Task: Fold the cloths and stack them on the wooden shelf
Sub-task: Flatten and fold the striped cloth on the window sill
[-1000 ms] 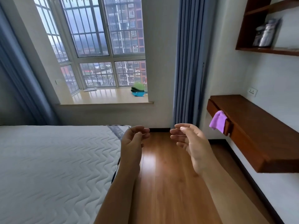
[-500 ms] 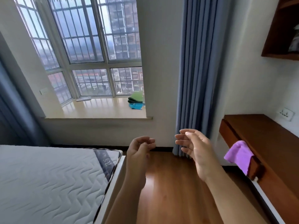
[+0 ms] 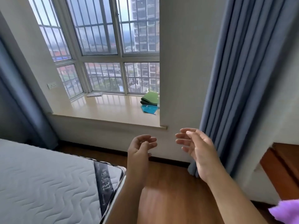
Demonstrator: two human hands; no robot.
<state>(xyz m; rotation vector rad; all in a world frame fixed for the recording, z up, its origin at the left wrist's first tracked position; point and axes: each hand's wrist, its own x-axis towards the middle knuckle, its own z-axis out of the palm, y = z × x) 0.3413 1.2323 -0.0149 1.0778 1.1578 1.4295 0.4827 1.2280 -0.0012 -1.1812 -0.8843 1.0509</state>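
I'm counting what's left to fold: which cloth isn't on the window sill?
The purple cloth, at the view's lower right corner; the green cloth and blue cloth lie piled on the window sill.

Glossy wooden floor (image 3: 169, 199), quilted matt mattress (image 3: 48, 183), polished sill (image 3: 110, 107), soft green cloth (image 3: 149, 98).
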